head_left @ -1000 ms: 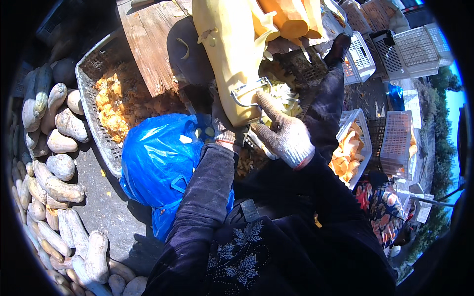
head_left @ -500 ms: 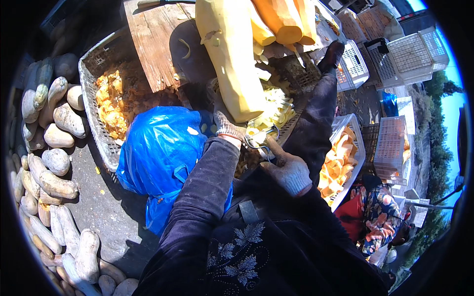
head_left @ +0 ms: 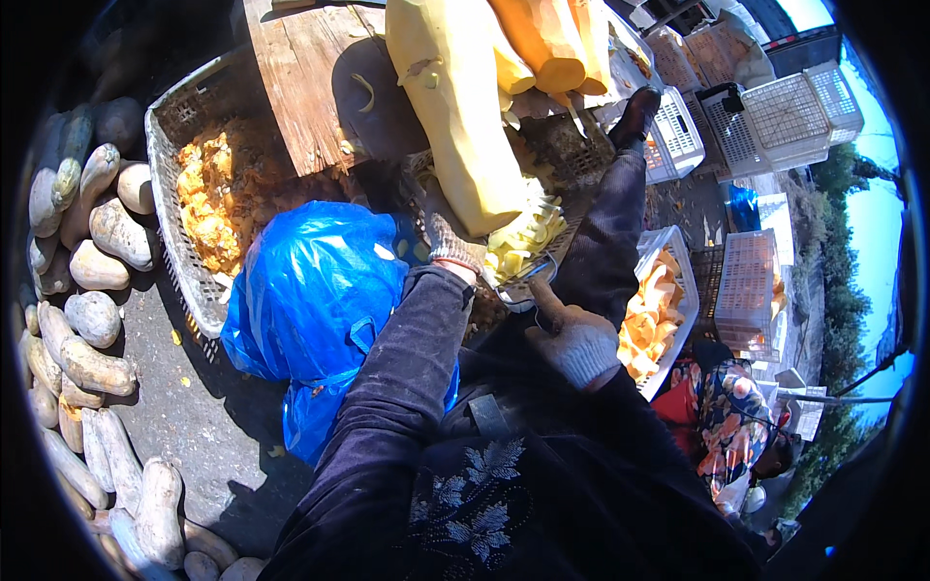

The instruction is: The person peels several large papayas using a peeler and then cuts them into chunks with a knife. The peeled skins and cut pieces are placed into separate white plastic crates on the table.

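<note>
A long pale-yellow peeled squash (head_left: pixel 446 111) slopes down from the wooden board (head_left: pixel 295 73), beside several orange and yellow peeled pieces (head_left: pixel 542 44). My gloved left hand (head_left: pixel 450 228) grips the lower part of the squash from its left side, its fingers partly hidden. My gloved right hand (head_left: pixel 574 341) is closed on the handle of a metal peeler (head_left: pixel 533 281), held below the squash's end, over pale-yellow peelings (head_left: pixel 523 232). A blue plastic bag (head_left: pixel 310 290) lies just left of my left forearm.
Many unpeeled squashes (head_left: pixel 102 358) lie at left. A crate (head_left: pixel 179 290) holds orange pulp. At right are a crate of orange pieces (head_left: pixel 654 310), stacked crates (head_left: pixel 785 116) and a person in floral clothes (head_left: pixel 722 416). My dark-clad leg (head_left: pixel 610 203) stretches along the board's right side.
My right hand and peeler have moved down from the squash's surface to below its end. My left hand stays on the squash. The view has shifted slightly.
</note>
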`<action>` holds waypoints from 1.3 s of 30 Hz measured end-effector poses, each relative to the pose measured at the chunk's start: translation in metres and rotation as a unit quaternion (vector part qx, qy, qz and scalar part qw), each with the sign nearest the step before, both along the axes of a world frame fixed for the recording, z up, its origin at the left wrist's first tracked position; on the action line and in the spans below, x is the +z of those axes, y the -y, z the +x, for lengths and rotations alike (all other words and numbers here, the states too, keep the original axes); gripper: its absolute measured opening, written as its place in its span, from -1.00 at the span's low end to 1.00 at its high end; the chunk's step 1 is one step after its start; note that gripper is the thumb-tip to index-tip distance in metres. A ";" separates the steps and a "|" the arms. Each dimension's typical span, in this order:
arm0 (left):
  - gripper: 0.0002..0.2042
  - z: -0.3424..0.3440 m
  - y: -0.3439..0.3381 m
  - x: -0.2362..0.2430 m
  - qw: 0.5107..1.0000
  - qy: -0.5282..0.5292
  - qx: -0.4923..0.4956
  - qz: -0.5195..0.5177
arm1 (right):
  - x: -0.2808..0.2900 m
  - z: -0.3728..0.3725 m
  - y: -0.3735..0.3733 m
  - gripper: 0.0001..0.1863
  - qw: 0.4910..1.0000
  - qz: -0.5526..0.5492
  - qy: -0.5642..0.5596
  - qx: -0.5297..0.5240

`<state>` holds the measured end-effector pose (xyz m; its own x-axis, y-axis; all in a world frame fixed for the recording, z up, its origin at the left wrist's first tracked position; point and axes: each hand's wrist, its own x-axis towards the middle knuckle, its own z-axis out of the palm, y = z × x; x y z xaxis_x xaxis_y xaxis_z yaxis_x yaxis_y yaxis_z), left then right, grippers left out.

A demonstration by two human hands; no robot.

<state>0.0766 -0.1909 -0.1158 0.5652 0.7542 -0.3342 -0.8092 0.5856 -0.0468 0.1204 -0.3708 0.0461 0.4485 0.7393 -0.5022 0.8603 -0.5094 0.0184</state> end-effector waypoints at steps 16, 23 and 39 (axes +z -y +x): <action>-0.50 -0.001 0.001 0.037 0.994 0.063 -0.094 -0.013 | -0.005 0.018 0.029 -0.24 0.990 0.136 -0.019 -0.025; -0.42 0.015 -0.007 -0.009 0.994 0.042 -0.098 -0.002 | -0.003 0.027 -0.065 -0.21 0.925 0.263 -0.211 -0.174; -0.43 0.024 0.003 -0.052 0.989 -0.144 0.016 0.043 | 0.086 0.020 -0.294 -0.31 0.952 0.282 0.063 0.102</action>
<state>0.1003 -0.1941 -0.1674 0.4313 0.8027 -0.4118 -0.8001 0.5512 0.2365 0.1400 -0.0770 0.1316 0.2977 0.9535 0.0480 0.9513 -0.2920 -0.0987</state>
